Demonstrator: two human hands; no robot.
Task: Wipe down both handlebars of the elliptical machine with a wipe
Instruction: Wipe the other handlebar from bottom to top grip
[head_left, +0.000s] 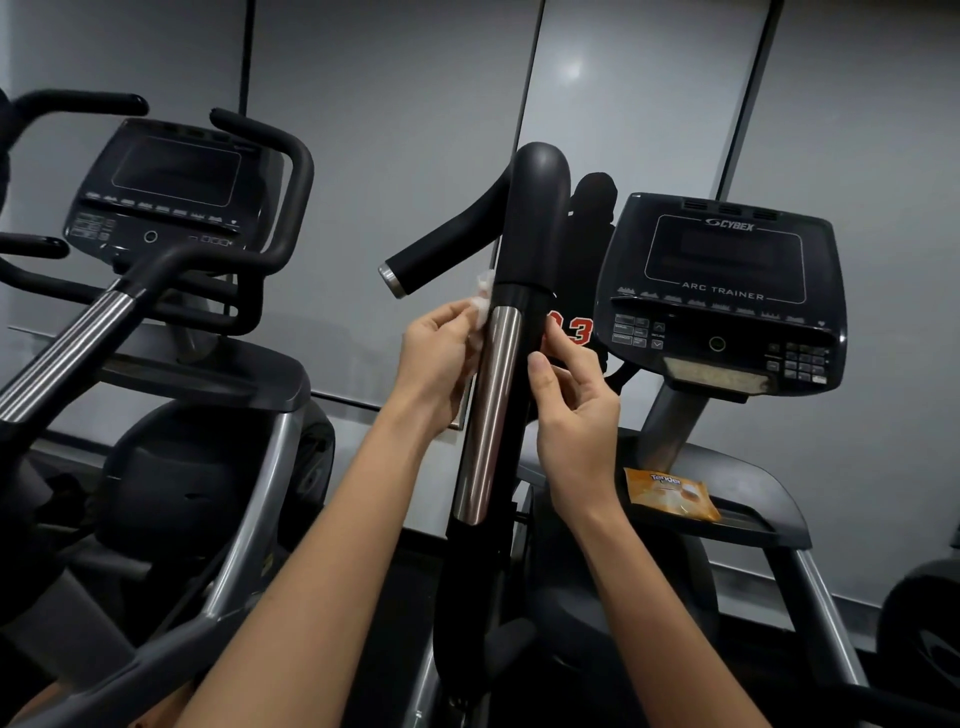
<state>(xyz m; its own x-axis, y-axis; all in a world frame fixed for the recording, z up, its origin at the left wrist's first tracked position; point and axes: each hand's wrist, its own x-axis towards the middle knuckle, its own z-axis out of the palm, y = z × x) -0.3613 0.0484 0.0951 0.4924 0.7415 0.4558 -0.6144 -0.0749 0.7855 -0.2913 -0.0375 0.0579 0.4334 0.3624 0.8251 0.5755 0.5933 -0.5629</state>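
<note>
Left hand (439, 364): closed, fingers and thumb pinching a crumpled white wipe (482, 301). The wipe is pressed against the left edge of the handlebar (535, 218), at the joint where the black upper grip meets the chrome sleeve (491, 415).

Right hand (576, 415): fingers curled, the thumb on the near face of the handlebar and the fingertips on its right side, level with the top of the chrome sleeve. It holds the bar lightly from the side opposite the wipe.

The handlebar stands nearly upright in the centre of the view, between the two hands. Its black top curves over, and a side grip (441, 249) with a silver end cap branches down to the left.

Legible markings: the console (722, 270) to the right of the bar reads "CYBEX" above the screen and "ARC TRAINER" below it. An orange packet (671, 493) marked "Tender" lies on the dark ledge (753, 499) beneath the console, right of the right wrist. Red numerals (582, 331) show just behind the bar, partly hidden; a "3" is clear, the rest uncertain.

A second machine (171, 176) with its own console stands to the left; its markings are too small to read.
</note>
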